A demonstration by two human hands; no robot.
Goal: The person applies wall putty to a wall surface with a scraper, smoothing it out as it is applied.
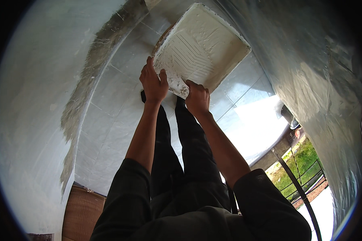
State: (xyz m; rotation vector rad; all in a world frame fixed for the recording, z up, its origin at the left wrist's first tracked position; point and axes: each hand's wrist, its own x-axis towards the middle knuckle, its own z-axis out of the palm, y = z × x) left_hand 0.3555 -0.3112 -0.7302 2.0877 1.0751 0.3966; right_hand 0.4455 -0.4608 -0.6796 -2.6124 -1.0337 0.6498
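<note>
A paint tray coated with white paint is held out in front of me, above the floor. Ribbed slanting lines show through the paint in its middle, and its near end is crusted. My left hand grips the near left corner, fingers along the side and thumb toward the inside. At the near right edge, my right hand is closed round the rim with its thumb on top. The fingers under the tray are hidden.
Grey tiles cover the floor. On the left rises a whitish wall with a bare grey strip along its base. Plastic sheeting hangs at the right. A brown woven panel stands lower left; railings and grass show lower right.
</note>
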